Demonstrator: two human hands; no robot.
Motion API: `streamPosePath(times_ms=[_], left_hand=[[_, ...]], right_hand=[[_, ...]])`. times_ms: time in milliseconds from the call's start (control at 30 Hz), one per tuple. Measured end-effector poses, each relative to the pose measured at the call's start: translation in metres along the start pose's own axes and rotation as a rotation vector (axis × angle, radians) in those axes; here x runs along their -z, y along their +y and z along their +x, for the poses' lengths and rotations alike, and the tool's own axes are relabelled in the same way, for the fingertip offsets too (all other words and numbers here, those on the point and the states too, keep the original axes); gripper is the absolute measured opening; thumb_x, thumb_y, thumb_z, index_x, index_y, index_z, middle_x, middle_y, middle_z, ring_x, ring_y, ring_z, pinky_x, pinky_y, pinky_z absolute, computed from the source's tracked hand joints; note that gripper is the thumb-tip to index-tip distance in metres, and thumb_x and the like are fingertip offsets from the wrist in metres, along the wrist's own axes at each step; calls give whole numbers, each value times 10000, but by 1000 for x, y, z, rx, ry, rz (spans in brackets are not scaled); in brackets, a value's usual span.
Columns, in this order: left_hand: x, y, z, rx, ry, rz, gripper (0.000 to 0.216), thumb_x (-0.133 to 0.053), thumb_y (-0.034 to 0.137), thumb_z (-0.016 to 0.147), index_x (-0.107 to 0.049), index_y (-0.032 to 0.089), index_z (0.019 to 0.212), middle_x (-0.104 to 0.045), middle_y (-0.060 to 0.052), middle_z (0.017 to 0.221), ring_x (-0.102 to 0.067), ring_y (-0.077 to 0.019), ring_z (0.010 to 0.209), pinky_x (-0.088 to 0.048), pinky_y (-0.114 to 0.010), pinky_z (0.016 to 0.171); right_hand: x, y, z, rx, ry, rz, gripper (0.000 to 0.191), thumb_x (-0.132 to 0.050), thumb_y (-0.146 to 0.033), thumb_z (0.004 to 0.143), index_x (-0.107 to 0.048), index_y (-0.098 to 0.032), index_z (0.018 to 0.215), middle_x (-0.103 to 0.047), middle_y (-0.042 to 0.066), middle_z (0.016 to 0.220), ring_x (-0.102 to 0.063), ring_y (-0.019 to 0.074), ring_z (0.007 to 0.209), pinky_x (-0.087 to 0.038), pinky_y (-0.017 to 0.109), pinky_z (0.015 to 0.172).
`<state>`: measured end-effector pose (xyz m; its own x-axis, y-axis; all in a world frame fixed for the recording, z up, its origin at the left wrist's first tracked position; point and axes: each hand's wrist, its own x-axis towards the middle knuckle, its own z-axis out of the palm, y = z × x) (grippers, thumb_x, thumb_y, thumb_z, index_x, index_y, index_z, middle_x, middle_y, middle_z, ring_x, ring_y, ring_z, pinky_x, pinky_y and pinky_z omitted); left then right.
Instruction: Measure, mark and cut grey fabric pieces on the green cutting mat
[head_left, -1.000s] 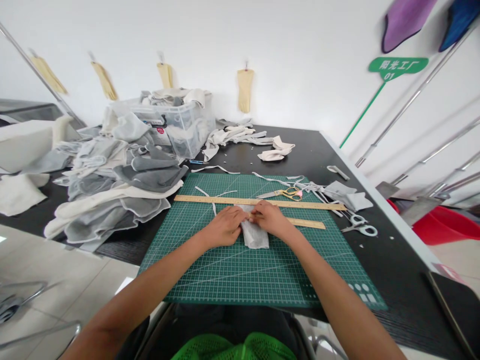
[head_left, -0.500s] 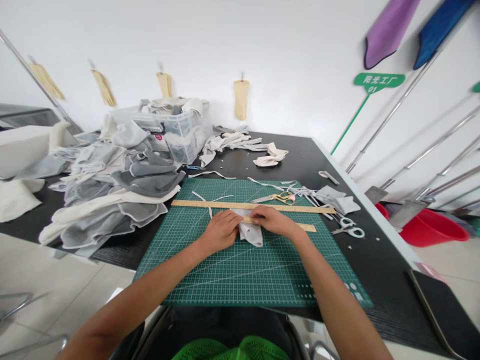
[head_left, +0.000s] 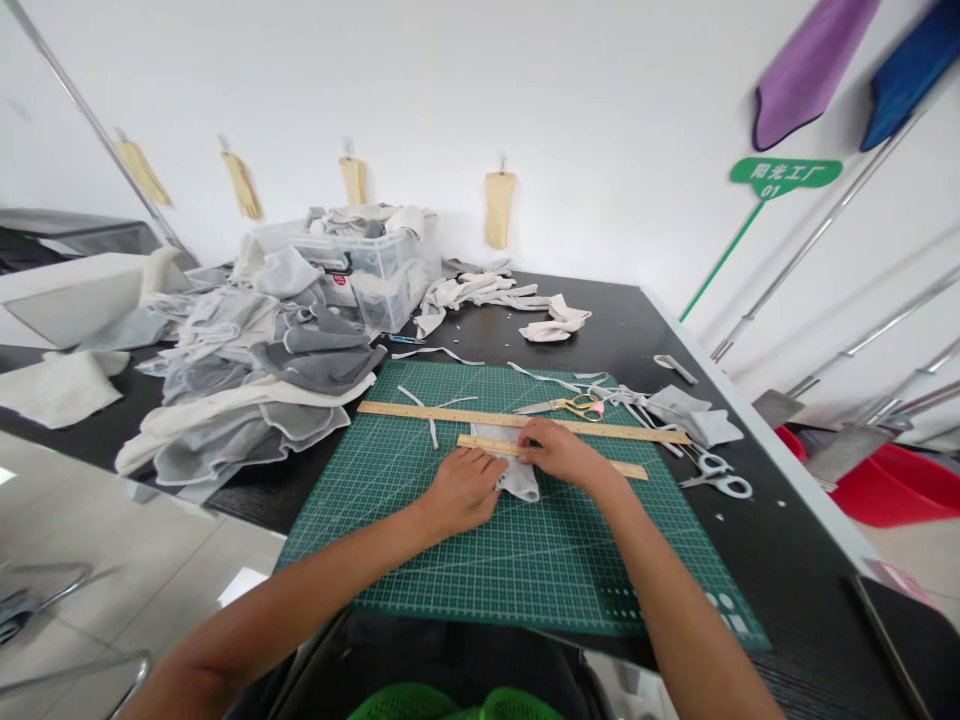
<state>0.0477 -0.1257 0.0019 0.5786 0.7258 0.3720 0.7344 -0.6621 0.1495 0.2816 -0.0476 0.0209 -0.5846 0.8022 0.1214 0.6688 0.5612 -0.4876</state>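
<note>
A light grey cloth piece (head_left: 520, 482) lies on the green cutting mat (head_left: 487, 570), its upper part between two wooden rulers. Across the cloth runs the shorter wooden ruler (head_left: 628, 469). My left hand (head_left: 465, 490) is at the cloth's left side, below this ruler, fingers curled together at the cloth's edge. From the right, my right hand (head_left: 562, 455) pinches at the short ruler and cloth, covering part of both. Just above, the longer wooden ruler (head_left: 420, 411) crosses the mat. Gold-handled scissors (head_left: 581, 406) rest behind it.
Heaped grey and white cloths (head_left: 255, 370) fill the table's left, before a clear plastic box (head_left: 382, 270). White-handled scissors (head_left: 724, 476) and fabric scraps (head_left: 690, 410) lie at the right. Cut strips (head_left: 431, 425) lie on the mat. A dark phone-like slab (head_left: 911, 640) is at the right edge.
The view has shifted, so the scene sits further right. My left hand has come down off the short ruler, baring its left end. My right hand stays at the ruler.
</note>
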Motion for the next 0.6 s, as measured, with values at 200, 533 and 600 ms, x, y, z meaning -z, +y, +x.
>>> streamPosePath(times_ms=[200, 533, 600], left_hand=[[-3, -10, 3, 250, 124, -183, 412, -573, 119, 826, -567, 201, 1229, -687, -64, 1122, -621, -248, 1031, -502, -407, 908], [-1, -37, 3, 10, 22, -233, 322, -487, 42, 873, -666, 211, 1080, -715, -36, 1049, -583, -223, 1038, -480, -385, 942], [-1, -39, 3, -10, 8, -229, 319, -471, 52, 895, -661, 205, 1102, -709, -41, 1079, -580, -221, 1048, -481, -383, 950]], right_hand=[[0, 1, 1, -8, -6, -8, 79, -689, -159, 840, -684, -194, 911, -658, 46, 989, -595, 190, 922, -426, 286, 837], [-8, 2, 5, -25, 47, -81, 53, -667, -139, 863, -662, -177, 899, -656, 58, 949, -597, 192, 903, -424, 286, 837], [-9, 3, 5, -36, 70, -94, 37, -656, -140, 873, -652, -172, 891, -656, 67, 942, -598, 199, 913, -423, 292, 847]])
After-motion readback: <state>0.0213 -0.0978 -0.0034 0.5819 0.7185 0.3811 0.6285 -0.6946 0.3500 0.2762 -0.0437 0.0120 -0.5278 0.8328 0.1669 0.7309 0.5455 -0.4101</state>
